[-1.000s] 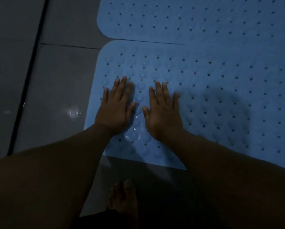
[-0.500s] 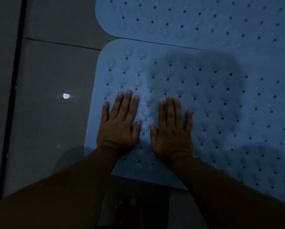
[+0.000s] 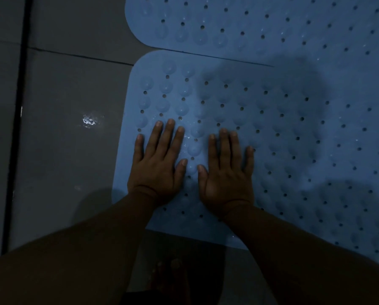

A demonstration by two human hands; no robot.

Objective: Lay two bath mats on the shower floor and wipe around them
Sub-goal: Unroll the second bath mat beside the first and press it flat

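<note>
Dim, bluish scene; soft shadows on the mat [image 3: 272, 128], glare on wet floor [image 3: 89, 121].

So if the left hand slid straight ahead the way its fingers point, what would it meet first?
The left hand lies flat on the near mat, fingers pointing up the frame. Ahead is only more of that mat, then the seam with the far mat. Whether that edge overlaps or just abuts is unclear.

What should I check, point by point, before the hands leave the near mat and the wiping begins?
1. Both mats on the floor: far mat and near mat lie flat: ok.
2. Mats edge to edge, no visible gap: ok.
3. Left hand and right hand flat on the near mat, holding nothing: ok.
4. Suction grip underneath: cannot tell.
5. Wiping cloth in view: not ok.
6. Wet patch on the tiles: not ok.
</note>
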